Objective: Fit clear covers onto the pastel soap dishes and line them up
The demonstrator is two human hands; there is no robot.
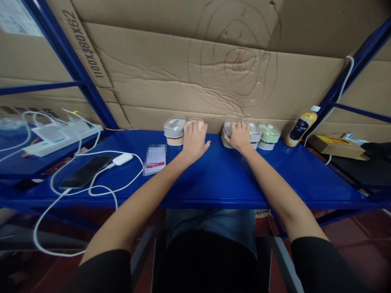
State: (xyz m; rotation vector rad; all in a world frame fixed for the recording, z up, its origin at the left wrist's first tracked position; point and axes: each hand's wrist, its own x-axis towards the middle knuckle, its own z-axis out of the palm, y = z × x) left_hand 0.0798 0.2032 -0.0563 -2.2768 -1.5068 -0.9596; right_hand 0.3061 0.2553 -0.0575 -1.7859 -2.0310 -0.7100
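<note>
My left hand lies over a small pinkish lidded container, fingers stretched across its top and thumb apart to the right; the hand hides most of it. Touching it on the left is a stack with a grey clear-lidded container over a peach one. My right hand is closed over a grey clear-lidded container with a green one under it, thumb at the front. Beside that hand stand another greyish container and a stack with a green one above a grey one.
A blue table backs onto cardboard with red rings drawn on it. To the left lie a phone with a lit screen, a dark phone, white cables and a power strip. A drink bottle leans at right.
</note>
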